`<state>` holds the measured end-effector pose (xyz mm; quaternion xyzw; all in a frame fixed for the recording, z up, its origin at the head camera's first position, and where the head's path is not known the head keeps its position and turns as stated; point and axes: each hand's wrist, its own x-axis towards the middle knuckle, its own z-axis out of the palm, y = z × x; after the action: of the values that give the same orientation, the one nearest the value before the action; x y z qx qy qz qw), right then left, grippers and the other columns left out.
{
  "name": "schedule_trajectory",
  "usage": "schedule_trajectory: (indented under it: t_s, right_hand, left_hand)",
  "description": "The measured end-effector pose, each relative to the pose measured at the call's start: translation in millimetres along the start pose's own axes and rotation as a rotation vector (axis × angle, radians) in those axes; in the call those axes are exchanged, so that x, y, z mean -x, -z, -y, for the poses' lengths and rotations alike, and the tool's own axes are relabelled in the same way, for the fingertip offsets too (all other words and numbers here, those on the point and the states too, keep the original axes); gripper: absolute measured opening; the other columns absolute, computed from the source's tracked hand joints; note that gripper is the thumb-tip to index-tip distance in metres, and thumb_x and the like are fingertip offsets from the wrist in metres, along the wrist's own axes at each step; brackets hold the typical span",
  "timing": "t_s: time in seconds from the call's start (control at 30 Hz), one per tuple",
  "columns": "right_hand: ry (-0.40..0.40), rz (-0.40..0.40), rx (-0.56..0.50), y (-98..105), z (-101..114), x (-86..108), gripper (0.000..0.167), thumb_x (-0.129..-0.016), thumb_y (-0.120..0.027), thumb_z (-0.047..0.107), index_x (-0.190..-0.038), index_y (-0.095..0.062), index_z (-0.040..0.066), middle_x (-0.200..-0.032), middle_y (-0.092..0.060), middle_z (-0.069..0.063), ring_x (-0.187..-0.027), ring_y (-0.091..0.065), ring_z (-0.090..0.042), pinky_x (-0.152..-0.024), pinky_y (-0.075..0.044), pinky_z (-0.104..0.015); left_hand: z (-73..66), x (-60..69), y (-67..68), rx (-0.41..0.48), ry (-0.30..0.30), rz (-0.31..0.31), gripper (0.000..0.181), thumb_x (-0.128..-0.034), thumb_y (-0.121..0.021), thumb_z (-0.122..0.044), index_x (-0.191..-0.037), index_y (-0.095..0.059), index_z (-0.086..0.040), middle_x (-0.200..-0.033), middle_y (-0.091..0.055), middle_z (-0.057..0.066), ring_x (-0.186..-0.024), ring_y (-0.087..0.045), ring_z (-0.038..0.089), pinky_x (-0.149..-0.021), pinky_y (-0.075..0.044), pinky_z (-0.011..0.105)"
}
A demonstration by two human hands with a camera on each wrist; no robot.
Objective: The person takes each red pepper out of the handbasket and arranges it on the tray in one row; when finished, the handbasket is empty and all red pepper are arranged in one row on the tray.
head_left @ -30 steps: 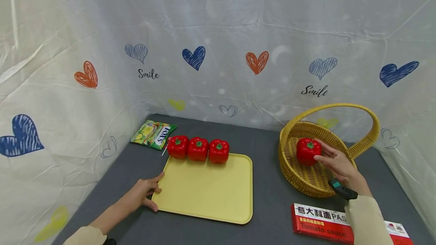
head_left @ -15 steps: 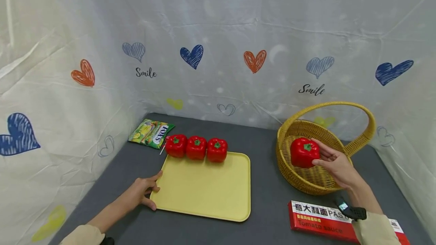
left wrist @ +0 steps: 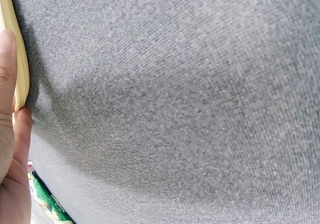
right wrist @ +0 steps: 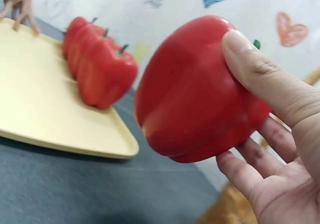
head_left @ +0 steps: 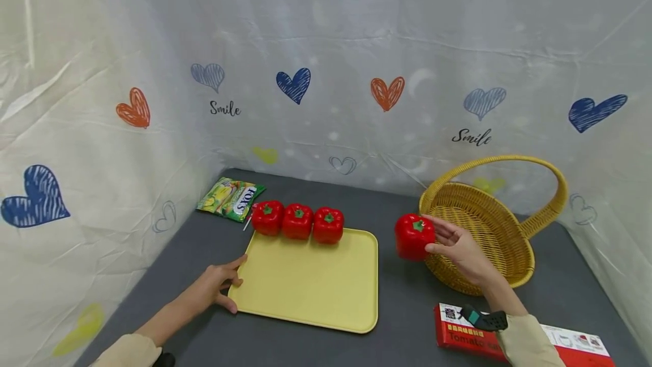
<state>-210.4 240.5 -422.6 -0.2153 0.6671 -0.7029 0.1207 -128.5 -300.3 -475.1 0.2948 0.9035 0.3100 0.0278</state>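
My right hand (head_left: pixel 460 251) holds a red bell pepper (head_left: pixel 414 237) in the air by the left rim of the yellow wicker basket (head_left: pixel 522 265). In the right wrist view the thumb lies on one side of this pepper (right wrist: pixel 195 89) and the fingers on the other, its green stem partly hidden. My left hand (head_left: pixel 211 287) rests against the left edge of a pale yellow tray (head_left: pixel 311 299), thumb and fingers spread along the rim. The left wrist view catches part of that hand (left wrist: pixel 12 144) and the tray's edge (left wrist: pixel 20 59). Three more red bell peppers (head_left: pixel 297 222) stand in a row along the tray's back edge.
A green and yellow candy bag (head_left: pixel 229 200) lies behind the tray at the left, with a thin white stick (head_left: pixel 247 223) by the peppers. Below the basket is a red and white pasta box (head_left: pixel 468 341), partly under the right forearm. A printed curtain (head_left: pixel 331 44) closes the back.
The right hand has lifted the bell pepper out of the basket and carried it left, past the rim. The left hand, tray and other peppers have stayed put.
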Motion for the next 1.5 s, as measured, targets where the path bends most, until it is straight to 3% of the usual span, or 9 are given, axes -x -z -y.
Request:
schedule_trajectory:
  t_s: [0.27, 0.5, 0.63, 0.77, 0.9, 1.03, 1.2, 1.37, 1.5]
  right_hand:
    - [-0.038, -0.045, 0.018, -32.7, -17.0, -25.1, 0.063, -0.088, -0.064, -0.004, -0.143, -0.034, -0.008, -0.126, -0.058, 0.007, -0.113, -0.057, -0.005, -0.087, -0.049, -0.026]
    - [-0.060, 0.003, -0.018, -48.8, -38.7, -46.7, 0.067, -0.085, -0.067, -0.006, -0.143, -0.035, -0.005, -0.135, -0.054, -0.005, -0.117, -0.055, -0.006, -0.091, -0.047, -0.028]
    - [-0.064, 0.002, -0.025, -51.2, -48.3, -56.6, 0.068, -0.084, -0.069, -0.006, -0.143, -0.036, -0.004, -0.139, -0.052, -0.011, -0.118, -0.054, -0.006, -0.092, -0.046, -0.027]
    - [-0.076, -0.006, -0.030, -50.8, -55.8, -63.1, 0.069, -0.083, -0.069, -0.006, -0.144, -0.036, -0.003, -0.143, -0.045, -0.019, -0.119, -0.054, -0.006, -0.092, -0.045, -0.026]
    - [-0.073, -0.005, -0.029, -49.7, -60.9, -66.9, 0.071, -0.083, -0.069, -0.007, -0.144, -0.034, -0.005, -0.146, -0.038, -0.025, -0.120, -0.053, -0.005, -0.093, -0.044, -0.026]
    - [-0.065, -0.012, -0.026, -49.7, -62.8, -71.5, 0.072, -0.081, -0.072, -0.004, -0.144, -0.037, -0.004, -0.145, -0.041, -0.024, -0.119, -0.053, -0.006, -0.093, -0.045, -0.026]
    - [-0.045, 0.012, 0.005, -50.4, -65.8, -78.2, 0.069, -0.080, -0.075, 0.001, -0.140, -0.043, -0.002, -0.139, -0.051, -0.016, -0.119, -0.055, -0.010, -0.091, -0.046, -0.027]
    - [-0.058, 0.033, 0.035, -53.8, -68.9, -84.2, 0.067, -0.080, -0.075, 0.002, -0.139, -0.045, -0.002, -0.139, -0.051, -0.018, -0.121, -0.053, -0.013, -0.091, -0.046, -0.027]
    - [-0.081, 0.028, 0.020, -58.5, -68.7, -89.1, 0.068, -0.080, -0.074, -0.002, -0.140, -0.043, -0.004, -0.141, -0.046, -0.023, -0.126, -0.049, -0.020, -0.093, -0.044, -0.028]
  left_hand:
    - [1.5, -1.3, -0.7, -0.040, -0.060, -0.039, 0.038, -0.0549, -0.085, -0.032, -0.072, -0.062, -0.008, -0.127, -0.045, 0.044, -0.090, -0.065, 0.027, -0.063, -0.053, 0.020]
    - [1.4, -1.7, -0.7, -0.028, -0.032, -0.011, 0.038, -0.0553, -0.085, -0.033, -0.072, -0.062, -0.008, -0.128, -0.043, 0.043, -0.077, -0.063, 0.013, -0.058, -0.050, 0.020]
    - [1.8, -1.5, -1.7, -0.028, -0.014, -0.004, 0.039, -0.0556, -0.085, -0.034, -0.073, -0.064, -0.007, -0.128, -0.044, 0.043, -0.080, -0.064, 0.016, -0.059, -0.050, 0.019]
    - [2.1, -0.9, -1.8, -0.034, -0.004, -0.004, 0.039, -0.0557, -0.085, -0.035, -0.074, -0.065, -0.007, -0.129, -0.045, 0.041, -0.095, -0.064, 0.027, -0.064, -0.052, 0.019]
    - [1.7, -0.3, -1.4, -0.030, -0.012, -0.006, 0.039, -0.0558, -0.085, -0.035, -0.075, -0.065, -0.007, -0.128, -0.045, 0.042, -0.089, -0.065, 0.022, -0.061, -0.051, 0.018]
    - [1.9, -0.2, -1.4, -0.027, -0.029, -0.012, 0.039, -0.0556, -0.085, -0.034, -0.075, -0.066, -0.006, -0.127, -0.044, 0.043, -0.089, -0.066, 0.027, -0.062, -0.052, 0.019]
    - [3.1, -1.4, -1.2, -0.016, 0.004, 0.004, 0.041, -0.0564, -0.084, -0.037, -0.076, -0.066, -0.006, -0.129, -0.044, 0.042, -0.097, -0.063, 0.037, -0.066, -0.053, 0.021]
    - [3.3, -2.1, -1.3, -0.029, 0.015, 0.012, 0.043, -0.0569, -0.083, -0.040, -0.076, -0.067, -0.005, -0.129, -0.044, 0.041, -0.097, -0.064, 0.033, -0.066, -0.053, 0.021]
    - [4.2, -0.7, -1.1, -0.043, 0.008, 0.001, 0.042, -0.0563, -0.084, -0.040, -0.074, -0.065, -0.007, -0.128, -0.045, 0.041, -0.091, -0.065, 0.021, -0.063, -0.051, 0.018]
